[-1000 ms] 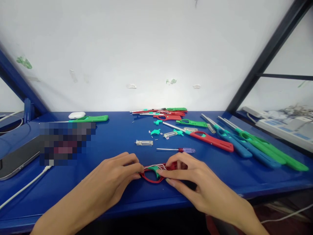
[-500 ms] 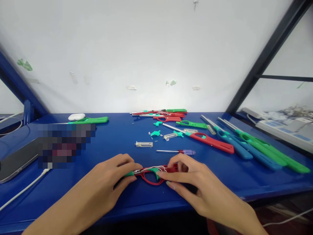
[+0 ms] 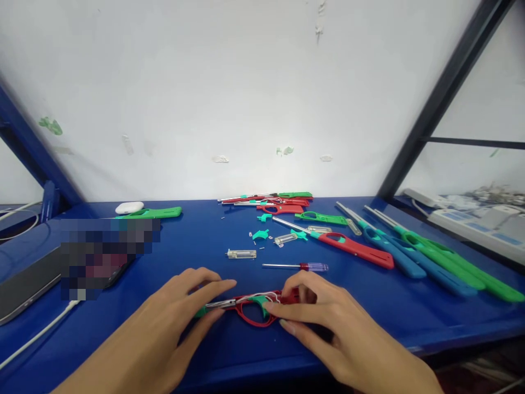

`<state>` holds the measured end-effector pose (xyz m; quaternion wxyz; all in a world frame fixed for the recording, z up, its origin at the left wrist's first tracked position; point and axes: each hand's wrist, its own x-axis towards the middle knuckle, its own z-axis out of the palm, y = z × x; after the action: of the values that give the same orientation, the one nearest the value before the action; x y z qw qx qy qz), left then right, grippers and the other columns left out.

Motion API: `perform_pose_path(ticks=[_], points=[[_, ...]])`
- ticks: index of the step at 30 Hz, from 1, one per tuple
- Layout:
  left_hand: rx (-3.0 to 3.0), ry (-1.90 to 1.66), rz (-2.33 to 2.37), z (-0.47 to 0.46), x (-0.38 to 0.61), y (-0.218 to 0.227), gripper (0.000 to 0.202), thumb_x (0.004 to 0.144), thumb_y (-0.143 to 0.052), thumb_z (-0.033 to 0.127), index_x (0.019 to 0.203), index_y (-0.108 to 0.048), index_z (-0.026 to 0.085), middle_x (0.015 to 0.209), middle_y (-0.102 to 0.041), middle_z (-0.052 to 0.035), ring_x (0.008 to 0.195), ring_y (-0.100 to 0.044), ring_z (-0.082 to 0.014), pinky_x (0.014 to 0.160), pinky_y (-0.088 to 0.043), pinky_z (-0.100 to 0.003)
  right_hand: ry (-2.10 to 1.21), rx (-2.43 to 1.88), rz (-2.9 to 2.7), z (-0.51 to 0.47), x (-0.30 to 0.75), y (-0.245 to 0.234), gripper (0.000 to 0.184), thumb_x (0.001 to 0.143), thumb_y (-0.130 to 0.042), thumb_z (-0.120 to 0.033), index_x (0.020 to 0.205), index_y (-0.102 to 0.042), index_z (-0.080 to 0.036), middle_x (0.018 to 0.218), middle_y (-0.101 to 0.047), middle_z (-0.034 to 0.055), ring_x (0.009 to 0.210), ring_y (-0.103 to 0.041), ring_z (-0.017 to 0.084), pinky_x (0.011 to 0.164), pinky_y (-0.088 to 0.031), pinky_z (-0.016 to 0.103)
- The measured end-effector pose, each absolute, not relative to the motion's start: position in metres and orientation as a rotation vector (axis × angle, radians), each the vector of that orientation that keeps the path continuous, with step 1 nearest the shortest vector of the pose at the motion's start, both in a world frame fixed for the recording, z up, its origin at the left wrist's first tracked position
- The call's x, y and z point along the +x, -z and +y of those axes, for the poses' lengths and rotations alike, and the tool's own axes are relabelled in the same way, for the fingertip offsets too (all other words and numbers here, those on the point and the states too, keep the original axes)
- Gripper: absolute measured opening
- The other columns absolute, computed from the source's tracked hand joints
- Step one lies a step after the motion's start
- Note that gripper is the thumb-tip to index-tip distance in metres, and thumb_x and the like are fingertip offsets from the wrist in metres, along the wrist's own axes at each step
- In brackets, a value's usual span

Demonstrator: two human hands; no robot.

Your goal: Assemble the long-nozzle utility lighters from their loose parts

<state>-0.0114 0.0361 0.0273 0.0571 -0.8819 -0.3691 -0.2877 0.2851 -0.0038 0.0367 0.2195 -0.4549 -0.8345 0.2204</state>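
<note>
A red lighter shell (image 3: 251,311) with a teal trigger and white wires lies flat on the blue bench (image 3: 197,249) close to its front edge. My left hand (image 3: 180,314) pinches the metal tube with a green tip that sticks out of the shell's left end. My right hand (image 3: 324,317) presses on the shell's right part, fingers curled over it and one fingertip by the trigger.
A red-handled screwdriver (image 3: 297,267) lies just behind the hands, with a clear fuel cell (image 3: 241,254) and small teal parts (image 3: 260,236) further back. Whole red, blue and green lighters (image 3: 410,246) fan out at the right. A phone (image 3: 36,279) and white cable (image 3: 36,334) are at the left.
My left hand has slid left along the bench, drawing the metal tube out of the red shell. The right hand stays on the shell. The camera has tilted slightly.
</note>
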Motion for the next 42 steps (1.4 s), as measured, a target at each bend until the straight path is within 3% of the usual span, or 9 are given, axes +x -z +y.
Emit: perform_pose_path(ticks=[2,7,12,16,19,22,25,30,42], points=[[-2.759,0.9,-1.063,0.036,0.002,-0.03,0.028,0.109,-0.05,0.033,0.122,-0.075,0.03,0.115,-0.078,-0.0027,0.099,-0.077,-0.0191,0.089,-0.064,-0.028,-0.608,-1.259,-2.315,-0.004,0.285,-0.036,0.04,0.108,-0.056,-0.029,0.142,-0.064,-0.048,0.115,-0.062,0.0006,0.099,-0.062,0.016,0.089,-0.052,0.03],[-2.867,0.973,-0.964,0.037,0.025,-0.023,0.036,0.107,-0.044,0.013,0.118,-0.073,0.029,0.105,-0.073,-0.003,0.087,-0.071,-0.0157,0.079,-0.061,-0.024,-0.607,-1.298,-2.319,-0.006,0.285,-0.036,0.042,0.108,-0.056,-0.031,0.144,-0.06,-0.053,0.118,-0.061,-0.0009,0.104,-0.062,0.017,0.094,-0.053,0.031],[-2.916,1.032,-1.057,0.036,0.025,-0.011,0.035,0.105,-0.045,0.01,0.12,-0.071,0.03,0.105,-0.067,-0.0034,0.089,-0.068,-0.015,0.079,-0.057,-0.023,-0.587,-1.344,-2.329,-0.007,0.286,-0.034,0.044,0.108,-0.057,-0.034,0.145,-0.056,-0.057,0.126,-0.061,-0.0029,0.113,-0.063,0.017,0.101,-0.054,0.033],[-2.906,1.084,-1.086,0.037,0.026,-0.01,0.031,0.104,-0.046,0.01,0.113,-0.071,0.028,0.104,-0.066,-0.0028,0.087,-0.069,-0.0143,0.078,-0.056,-0.023,-0.476,-1.336,-2.374,-0.005,0.29,-0.027,0.043,0.108,-0.056,-0.036,0.147,-0.055,-0.056,0.147,-0.057,-0.0053,0.128,-0.06,0.02,0.11,-0.052,0.037],[-2.882,1.111,-1.026,0.039,0.027,-0.011,0.034,0.104,-0.047,0.008,0.115,-0.071,0.029,0.099,-0.067,-0.0013,0.082,-0.069,-0.013,0.072,-0.056,-0.021,-0.366,-1.265,-2.443,-0.004,0.293,-0.02,0.044,0.111,-0.052,-0.034,0.151,-0.052,-0.052,0.156,-0.055,-0.0085,0.137,-0.057,0.02,0.121,-0.043,0.043],[-2.883,1.107,-0.986,0.04,0.027,-0.011,0.035,0.104,-0.048,0.007,0.118,-0.07,0.029,0.097,-0.068,-0.0002,0.08,-0.069,-0.0129,0.072,-0.055,-0.021,-0.297,-1.214,-2.457,-0.004,0.293,-0.016,0.046,0.11,-0.054,-0.028,0.153,-0.053,-0.045,0.152,-0.062,-0.0083,0.135,-0.059,0.02,0.125,-0.039,0.044],[-2.887,1.086,-1.006,0.04,0.027,-0.011,0.031,0.104,-0.05,0.007,0.115,-0.07,0.028,0.097,-0.068,-0.0006,0.081,-0.069,-0.0142,0.073,-0.056,-0.023,-0.232,-1.165,-2.456,-0.004,0.291,-0.019,0.043,0.109,-0.055,-0.026,0.15,-0.058,-0.039,0.145,-0.069,-0.0064,0.124,-0.065,0.022,0.117,-0.047,0.043],[-2.917,1.072,-1.004,0.039,0.027,-0.01,0.03,0.105,-0.049,0.007,0.117,-0.069,0.027,0.101,-0.068,-0.0019,0.084,-0.068,-0.0146,0.075,-0.055,-0.024,-0.185,-1.071,-2.537,-0.002,0.288,-0.027,0.04,0.108,-0.053,-0.021,0.146,-0.064,-0.03,0.143,-0.07,-0.0022,0.099,-0.064,0.022,0.089,-0.059,0.037],[-2.899,1.001,-0.967,0.04,0.027,-0.007,0.026,0.107,-0.045,0.011,0.114,-0.065,0.026,0.097,-0.066,-0.002,0.081,-0.065,-0.018,0.072,-0.056,-0.028,-0.14,-1.005,-2.432,-0.001,0.286,-0.027,0.033,0.109,-0.056,-0.027,0.139,-0.068,-0.031,0.131,-0.077,-0.0064,0.097,-0.063,0.019,0.087,-0.055,0.032]])
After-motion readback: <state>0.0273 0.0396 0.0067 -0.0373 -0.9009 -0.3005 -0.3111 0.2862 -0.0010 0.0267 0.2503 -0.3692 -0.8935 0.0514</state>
